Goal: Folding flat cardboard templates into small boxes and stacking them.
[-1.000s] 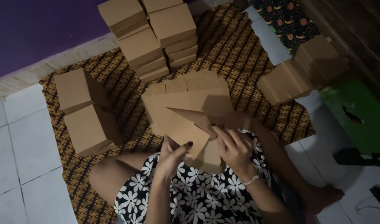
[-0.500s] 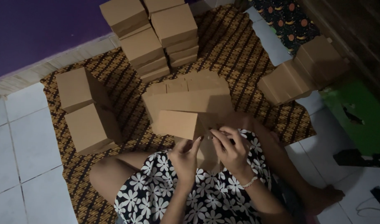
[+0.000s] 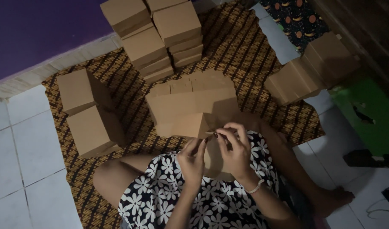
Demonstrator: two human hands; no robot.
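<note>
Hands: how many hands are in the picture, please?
2. The left hand and the right hand are both over the lap, holding a brown cardboard box. No other hands are visible.

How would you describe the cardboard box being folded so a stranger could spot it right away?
Start at the patterned brown mat with its stacks of closed brown boxes. At its near edge, over the floral-clad lap, the left hand and right hand pinch one box. It alone is held, its end flap not yet shut.
</note>
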